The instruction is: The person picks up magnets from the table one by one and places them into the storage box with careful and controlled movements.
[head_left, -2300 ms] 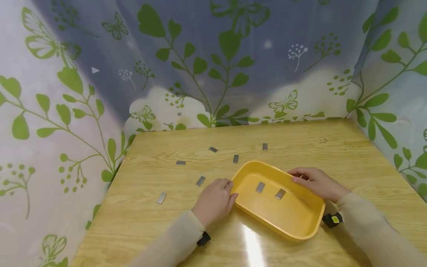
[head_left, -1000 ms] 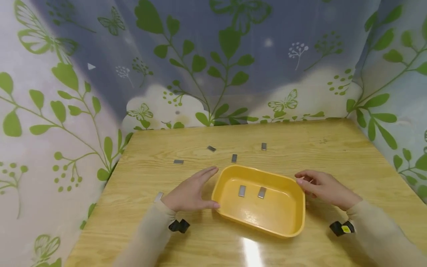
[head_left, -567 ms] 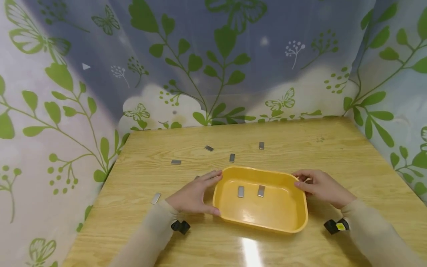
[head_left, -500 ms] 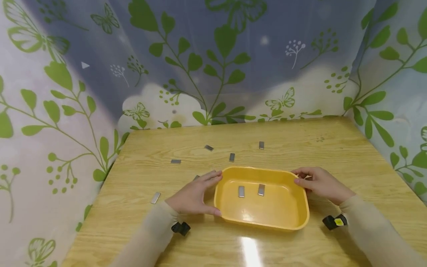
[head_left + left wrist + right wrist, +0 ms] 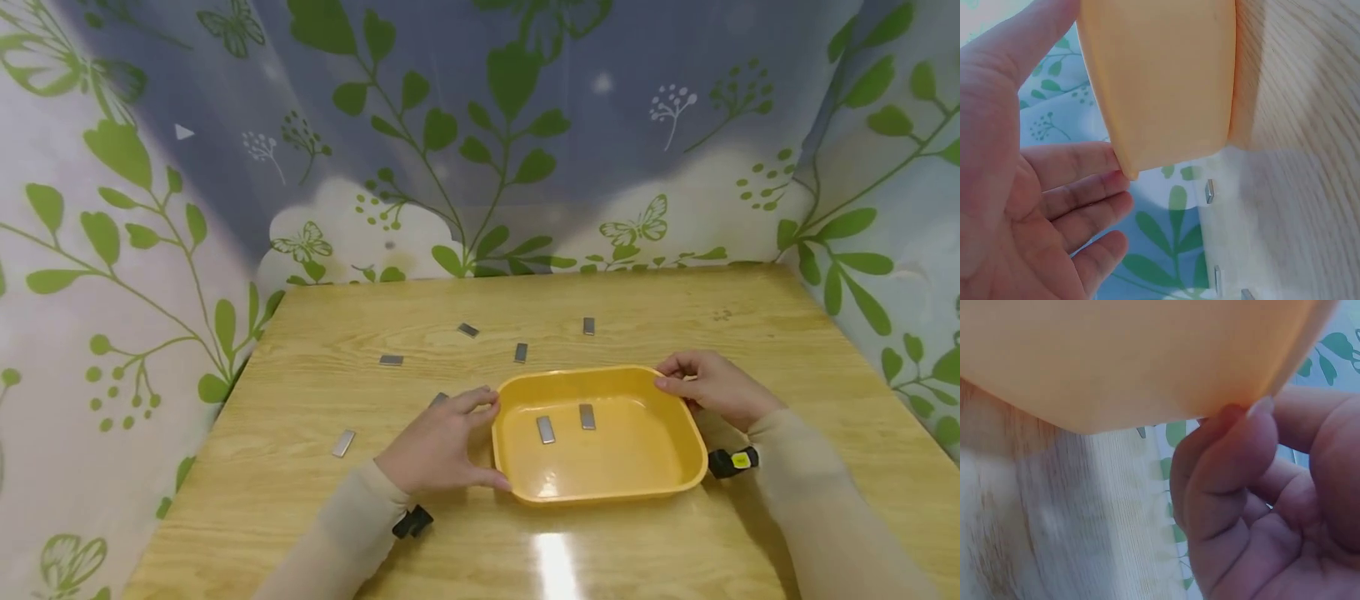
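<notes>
A yellow, rounded rectangular tray is in front of me in the head view, with a small flat grey metal block and a second block lying inside. At its left end, my left hand has thumb and fingers spread, with fingertips touching the far corner and thumb at the near one. In the left wrist view those fingers are fairly straight against the rim. My right hand pinches the far right corner, thumb over the rim and curled fingers against the outer wall.
Several matching grey blocks lie on the wood-grain table: one block at the left, another block farther back, and others behind the tray. My left fingers partly cover one block. A leaf-patterned curtain surrounds the table's back and sides.
The tray first shifted left, then turned counterclockwise, its right end swinging away from me. My left hand left its grip on the rim and spread along the left end. The blocks inside shifted slightly.
</notes>
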The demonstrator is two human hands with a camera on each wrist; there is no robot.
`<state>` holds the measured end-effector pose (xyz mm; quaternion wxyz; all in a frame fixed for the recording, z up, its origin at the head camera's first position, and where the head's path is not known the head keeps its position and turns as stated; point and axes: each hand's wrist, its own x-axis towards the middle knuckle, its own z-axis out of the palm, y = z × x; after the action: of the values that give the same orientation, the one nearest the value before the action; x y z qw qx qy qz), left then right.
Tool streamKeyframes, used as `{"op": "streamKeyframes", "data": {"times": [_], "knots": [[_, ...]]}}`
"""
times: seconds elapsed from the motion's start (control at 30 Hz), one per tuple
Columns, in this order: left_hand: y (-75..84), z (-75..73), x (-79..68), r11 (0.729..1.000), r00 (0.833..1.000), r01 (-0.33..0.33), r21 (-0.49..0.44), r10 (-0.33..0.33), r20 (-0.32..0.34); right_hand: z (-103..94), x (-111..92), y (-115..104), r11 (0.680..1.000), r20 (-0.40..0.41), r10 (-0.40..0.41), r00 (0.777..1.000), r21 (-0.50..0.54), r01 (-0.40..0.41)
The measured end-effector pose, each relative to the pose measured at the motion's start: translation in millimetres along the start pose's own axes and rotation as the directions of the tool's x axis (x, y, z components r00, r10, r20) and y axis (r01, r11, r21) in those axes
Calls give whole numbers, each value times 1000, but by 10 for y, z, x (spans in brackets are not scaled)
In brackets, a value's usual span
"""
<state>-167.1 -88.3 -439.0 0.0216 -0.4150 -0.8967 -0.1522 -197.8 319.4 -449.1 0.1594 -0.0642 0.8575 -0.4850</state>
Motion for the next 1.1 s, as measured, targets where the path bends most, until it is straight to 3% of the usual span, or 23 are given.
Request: {"op": "streamKeyframes", "data": {"times": [0.37,0.73,1.1], "knots": [[23,35,0,1000,999,20,14,-21,35,26,-2,77,996,61,31,998,84,-36],[-36,30,23,998,999,-31,46,32,-21,1,-10,-9,998,54,12,998,63,-16],[-146,61,58,999,999,44,-22,-44,-2,-33,-10,-75,1000,38,6,999,11,-6]]}}
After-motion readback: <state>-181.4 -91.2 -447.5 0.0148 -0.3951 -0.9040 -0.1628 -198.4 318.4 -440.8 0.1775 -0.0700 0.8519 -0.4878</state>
